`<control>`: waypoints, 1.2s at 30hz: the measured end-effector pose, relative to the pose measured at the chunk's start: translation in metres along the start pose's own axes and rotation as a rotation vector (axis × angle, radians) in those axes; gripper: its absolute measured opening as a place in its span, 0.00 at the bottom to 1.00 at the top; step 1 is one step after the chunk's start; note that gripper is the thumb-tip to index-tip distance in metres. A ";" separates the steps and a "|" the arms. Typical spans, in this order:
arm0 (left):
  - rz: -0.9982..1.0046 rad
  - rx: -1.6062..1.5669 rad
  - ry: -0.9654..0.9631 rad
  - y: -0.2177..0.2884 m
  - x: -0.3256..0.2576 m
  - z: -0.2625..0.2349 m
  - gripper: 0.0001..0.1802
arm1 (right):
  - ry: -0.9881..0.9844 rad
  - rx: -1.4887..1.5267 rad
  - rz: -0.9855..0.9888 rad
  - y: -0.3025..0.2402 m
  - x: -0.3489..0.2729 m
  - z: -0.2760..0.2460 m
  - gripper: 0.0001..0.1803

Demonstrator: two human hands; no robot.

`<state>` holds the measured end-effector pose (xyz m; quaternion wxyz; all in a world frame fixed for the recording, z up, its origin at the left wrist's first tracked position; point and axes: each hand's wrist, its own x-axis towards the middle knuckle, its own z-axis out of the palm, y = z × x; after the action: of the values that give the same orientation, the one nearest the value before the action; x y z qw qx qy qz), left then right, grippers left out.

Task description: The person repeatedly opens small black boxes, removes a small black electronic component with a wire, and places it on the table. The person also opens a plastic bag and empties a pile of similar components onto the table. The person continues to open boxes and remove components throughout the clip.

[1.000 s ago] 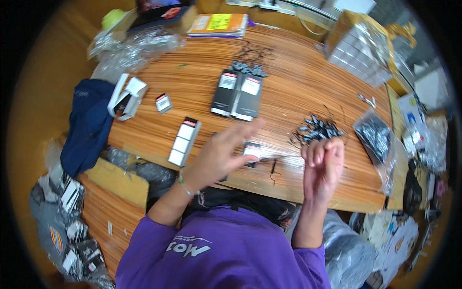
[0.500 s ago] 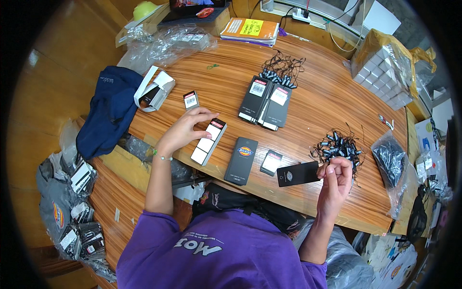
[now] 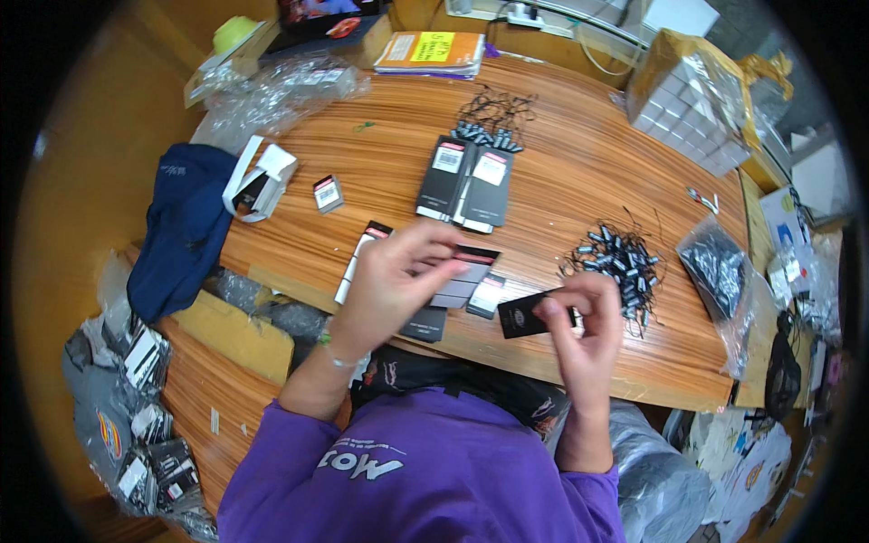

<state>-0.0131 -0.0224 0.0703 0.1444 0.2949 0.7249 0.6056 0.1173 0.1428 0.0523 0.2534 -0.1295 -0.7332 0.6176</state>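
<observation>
My left hand (image 3: 398, 282) pinches a long white-faced hang tag (image 3: 463, 279) with a dark top edge. It hangs over a stack of dark grey hang tags (image 3: 424, 326), which it partly hides. Behind that hand lies a stack of white-faced tags (image 3: 356, 264). In my right hand (image 3: 588, 321), finger and thumb grip a black hang tag (image 3: 520, 316) by its right end. A small stack of little tags (image 3: 486, 297) sits between the two held pieces. Close beyond my right hand is a loose pile of black tag strings (image 3: 620, 262).
Two stacks of finished-looking dark tags (image 3: 489, 195) with strings lie mid-table. A small tag stack (image 3: 328, 193), a white box (image 3: 272, 172) and navy cloth (image 3: 176, 235) are left. Right are snips (image 3: 703, 200), a bag of black strings (image 3: 720, 271) and a plastic-wrapped carton block (image 3: 692, 113).
My left hand has moved right from the white-faced stack and now holds one tag from it in front of me. My right hand, still gripping the black tag, has shifted slightly inward.
</observation>
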 end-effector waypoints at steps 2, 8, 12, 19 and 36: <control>0.053 0.049 -0.061 0.002 0.004 0.026 0.09 | -0.001 -0.091 -0.059 0.000 0.001 0.005 0.12; 0.260 0.127 -0.127 0.002 0.003 0.056 0.09 | 0.100 -0.101 -0.111 0.000 0.002 0.000 0.11; 0.275 0.118 -0.160 0.004 0.005 0.059 0.10 | 0.129 -0.085 -0.135 0.003 -0.002 -0.003 0.10; 0.248 0.085 -0.188 0.007 0.004 0.060 0.10 | 0.143 0.003 -0.118 0.003 -0.005 -0.003 0.08; 0.706 0.326 -0.198 0.003 0.018 0.074 0.13 | 0.106 0.261 0.053 0.005 -0.001 -0.021 0.12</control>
<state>0.0152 0.0473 0.0590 -0.0520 0.6018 0.6481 0.4638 0.1286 0.1608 0.0492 0.2901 -0.1473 -0.6284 0.7066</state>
